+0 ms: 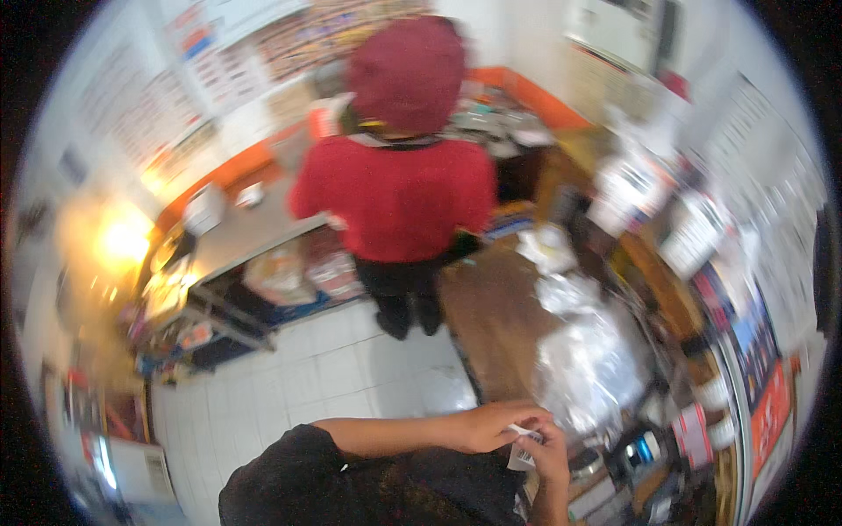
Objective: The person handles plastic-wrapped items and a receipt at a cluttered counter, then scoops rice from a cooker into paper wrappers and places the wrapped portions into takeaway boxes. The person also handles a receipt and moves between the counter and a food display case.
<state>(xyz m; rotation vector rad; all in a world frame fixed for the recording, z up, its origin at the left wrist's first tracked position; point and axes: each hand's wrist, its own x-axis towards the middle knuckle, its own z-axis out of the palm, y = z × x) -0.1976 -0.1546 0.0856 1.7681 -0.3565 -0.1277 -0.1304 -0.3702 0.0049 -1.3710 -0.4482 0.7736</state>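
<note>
At the lower right, my left hand (490, 426) and my right hand (552, 452) meet over a small white paper slip (521, 458) with dark printing on it. Fingers of both hands pinch the slip near its folded or curled upper end, and its lower part hangs between them. My left forearm reaches across from the left, while the right one comes up from the bottom edge. Just beyond my hands, a heap of clear plastic bags (585, 368) lies on a brown tabletop (493, 315).
A person in a red shirt (408, 197) and maroon cap stands ahead, back turned, at a counter (243, 230). White floor tiles (296, 375) lie left of the table. On the right are a dark device with a lit screen (641, 448) and a wooden shelf (658, 283) holding paper bundles.
</note>
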